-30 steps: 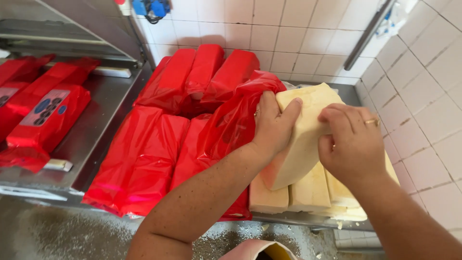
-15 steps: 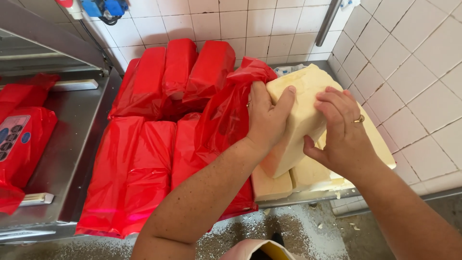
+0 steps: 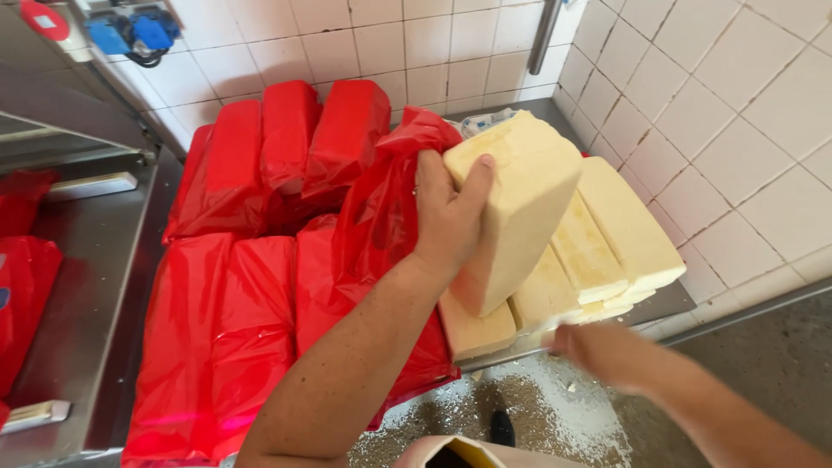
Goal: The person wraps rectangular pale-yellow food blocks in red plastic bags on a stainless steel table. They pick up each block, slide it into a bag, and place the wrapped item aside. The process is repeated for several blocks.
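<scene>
Left hand [image 3: 446, 217] grips cheese block [image 3: 516, 204]; right hand [image 3: 607, 351] free, past counter edge [image 3: 667, 305].

L hand [image 3: 449, 217] gripping, R hand [image 3: 598, 351] lowered, blurred

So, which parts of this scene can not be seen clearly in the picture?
- Right hand, head view: motion blur; fingers indistinct, no grip visible.
- Pale block in the left hand: its left face is hidden by the palm.
- Red bag: partly hidden by the left arm.
- Stacked pale blocks: lower ones covered by the held block.
- Red packs at left: cut by the frame edge.
</scene>
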